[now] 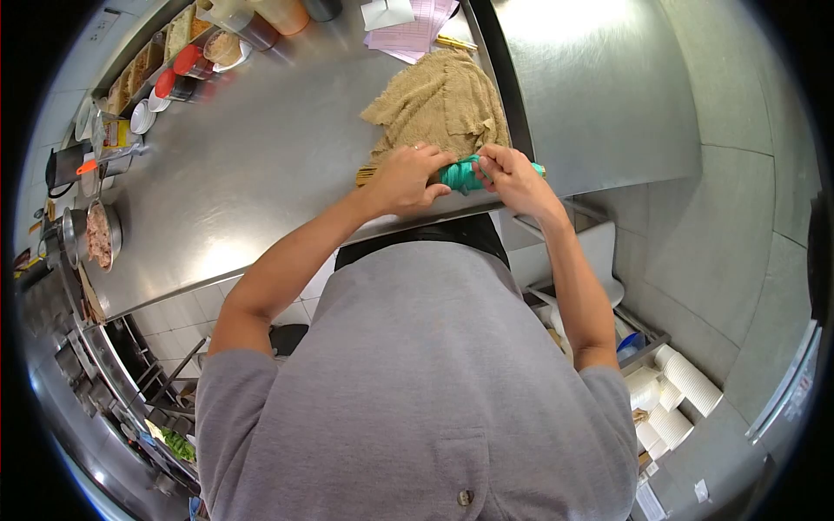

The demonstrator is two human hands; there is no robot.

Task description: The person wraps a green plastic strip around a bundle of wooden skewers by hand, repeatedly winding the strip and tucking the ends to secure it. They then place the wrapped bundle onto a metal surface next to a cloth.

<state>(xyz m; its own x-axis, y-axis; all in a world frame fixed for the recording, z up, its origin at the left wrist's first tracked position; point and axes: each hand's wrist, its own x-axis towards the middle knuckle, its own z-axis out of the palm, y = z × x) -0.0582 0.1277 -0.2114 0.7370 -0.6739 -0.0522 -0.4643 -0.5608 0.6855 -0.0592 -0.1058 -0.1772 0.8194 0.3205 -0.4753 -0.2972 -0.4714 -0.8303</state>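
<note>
My left hand [408, 180] is closed over a bundle of thin yellowish sticks [365, 176] lying at the front edge of the steel table. Green plastic strip [459, 176] is wrapped round the bundle's middle, between my two hands. The fingers of my right hand [519, 182] are pinched together against the green wrapping, near the bundle's right end. Exactly what lies between those fingertips is too small to make out, but green material touches them. Just beyond both hands lies a crumpled tan cloth [443, 100].
Pink paper slips [413, 35] and a gold pen [456, 43] lie past the cloth. Red-lidded jars [191, 62] and food trays line the far left. A bowl of minced meat [100, 236] stands at the left end. Stacked white cups [686, 382] are low on the right.
</note>
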